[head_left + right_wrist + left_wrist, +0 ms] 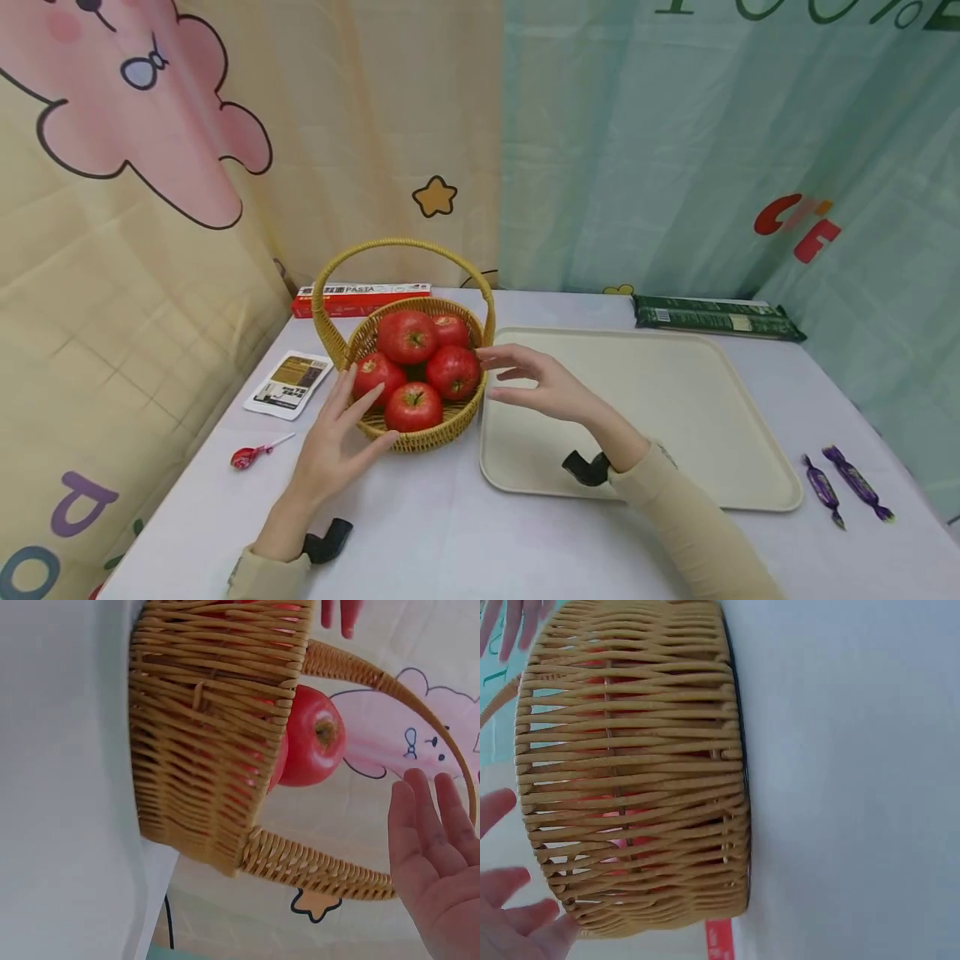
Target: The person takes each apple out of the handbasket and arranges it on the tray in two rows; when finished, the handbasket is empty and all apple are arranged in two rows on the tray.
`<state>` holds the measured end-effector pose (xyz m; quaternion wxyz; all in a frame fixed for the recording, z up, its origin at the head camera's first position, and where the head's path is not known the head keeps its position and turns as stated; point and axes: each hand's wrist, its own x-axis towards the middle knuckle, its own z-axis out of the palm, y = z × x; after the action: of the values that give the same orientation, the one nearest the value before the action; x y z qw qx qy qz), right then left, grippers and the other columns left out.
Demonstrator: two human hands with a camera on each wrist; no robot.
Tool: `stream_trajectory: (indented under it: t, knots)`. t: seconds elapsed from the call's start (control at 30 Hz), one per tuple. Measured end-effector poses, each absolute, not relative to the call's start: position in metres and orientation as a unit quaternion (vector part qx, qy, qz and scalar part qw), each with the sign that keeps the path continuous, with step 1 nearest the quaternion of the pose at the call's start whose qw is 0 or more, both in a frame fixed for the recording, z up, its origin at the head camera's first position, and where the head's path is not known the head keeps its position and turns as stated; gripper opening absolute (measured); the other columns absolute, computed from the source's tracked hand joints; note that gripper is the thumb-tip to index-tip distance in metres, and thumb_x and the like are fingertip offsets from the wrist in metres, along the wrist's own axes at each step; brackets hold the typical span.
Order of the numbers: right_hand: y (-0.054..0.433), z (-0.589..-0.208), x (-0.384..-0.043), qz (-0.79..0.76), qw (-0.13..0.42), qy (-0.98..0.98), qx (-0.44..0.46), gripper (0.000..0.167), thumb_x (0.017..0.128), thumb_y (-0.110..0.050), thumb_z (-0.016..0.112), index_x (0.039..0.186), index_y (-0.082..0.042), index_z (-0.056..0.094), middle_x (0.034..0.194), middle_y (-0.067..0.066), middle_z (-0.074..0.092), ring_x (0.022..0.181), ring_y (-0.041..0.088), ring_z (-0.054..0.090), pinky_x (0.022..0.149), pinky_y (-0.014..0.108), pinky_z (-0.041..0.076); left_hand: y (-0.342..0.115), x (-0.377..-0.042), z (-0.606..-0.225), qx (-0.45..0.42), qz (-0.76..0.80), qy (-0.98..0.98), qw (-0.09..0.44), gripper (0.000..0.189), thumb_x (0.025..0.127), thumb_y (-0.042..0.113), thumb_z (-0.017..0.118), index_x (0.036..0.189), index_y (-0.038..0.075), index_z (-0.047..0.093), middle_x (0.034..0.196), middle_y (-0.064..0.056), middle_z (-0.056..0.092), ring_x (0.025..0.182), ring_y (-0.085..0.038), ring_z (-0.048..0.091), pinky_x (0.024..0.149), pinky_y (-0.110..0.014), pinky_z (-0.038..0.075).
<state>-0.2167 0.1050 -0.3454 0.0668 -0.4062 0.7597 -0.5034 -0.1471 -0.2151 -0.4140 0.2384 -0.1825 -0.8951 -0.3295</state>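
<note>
A woven basket (431, 439) with a tall arched handle (401, 242) stands on the table and holds several red apples (407, 336). My left hand (327, 454) is at its front left, fingers spread; in the left wrist view, fingertips (540, 915) come close to the wicker rim, and contact cannot be made out. On the opposite side my right hand (547, 387) reaches over a tray with its fingers extended near the basket's right rim. The right wrist view shows that hand (442, 862) holding nothing, beside the handle, with an apple (315, 735) showing above the rim.
A cream tray (720, 442) lies right of the basket. Behind are a red pasta box (337, 305) and a green packet (716, 318). At left lie a white pouch (288, 385) and a lollipop (246, 457); at right, two purple-wrapped candies (855, 475). Curtains hang around the table.
</note>
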Motion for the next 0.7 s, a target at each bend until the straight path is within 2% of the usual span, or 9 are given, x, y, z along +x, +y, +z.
stream_trajectory:
  t: [0.1,0.17,0.33,0.5,0.7]
  knots:
    - [0.079,-0.328,-0.222,-0.539,0.06,0.741,-0.395,0.047,0.087,-0.003,0.064,0.132,-0.001,0.049,0.128,0.011,0.055,0.118,0.027,0.051,0.098,0.049,0.04,-0.212,-0.15,-0.423,-0.153,-0.384,-0.875,0.251,0.062,0.075,0.022,0.078,0.131,0.007,0.056,0.154,-0.012,0.021,0.14,-0.037,0.015,0.101,-0.066,0.022]
    - [0.065,-0.327,-0.231,-0.551,0.061,0.739,-0.384,0.05,0.086,-0.005,0.065,0.133,-0.002,0.048,0.131,0.013,0.053,0.119,0.03,0.049,0.099,0.053,0.038,-0.211,-0.151,-0.427,-0.122,-0.405,-0.874,0.241,0.064,0.076,0.024,0.077,0.133,0.007,0.053,0.155,-0.012,0.018,0.141,-0.035,0.012,0.102,-0.067,0.019]
    - [0.036,-0.352,-0.268,-0.569,0.078,0.74,-0.352,0.064,0.083,-0.014,0.071,0.139,-0.011,0.041,0.139,0.013,0.043,0.124,0.035,0.044,0.102,0.052,0.035,-0.21,-0.153,-0.431,-0.06,-0.432,-0.883,0.173,0.075,0.079,0.035,0.075,0.14,0.005,0.043,0.157,-0.01,0.002,0.142,-0.034,0.004,0.101,-0.069,0.018]
    - [0.015,-0.368,-0.286,-0.525,0.066,0.781,-0.333,0.073,0.079,-0.028,0.076,0.142,-0.025,0.037,0.144,0.003,0.034,0.127,0.027,0.04,0.1,0.049,0.039,-0.211,-0.155,-0.433,-0.026,-0.447,-0.886,0.123,0.081,0.08,0.042,0.072,0.144,0.007,0.037,0.157,-0.01,-0.006,0.142,-0.035,0.001,0.102,-0.068,0.019]
    - [-0.007,-0.372,-0.298,-0.457,0.034,0.82,-0.343,0.077,0.078,-0.036,0.076,0.143,-0.031,0.035,0.147,0.0,0.029,0.13,0.021,0.034,0.1,0.05,0.038,-0.211,-0.157,-0.433,-0.01,-0.468,-0.876,0.117,0.082,0.081,0.041,0.071,0.145,0.006,0.034,0.157,-0.008,-0.008,0.142,-0.035,0.001,0.104,-0.066,0.017]
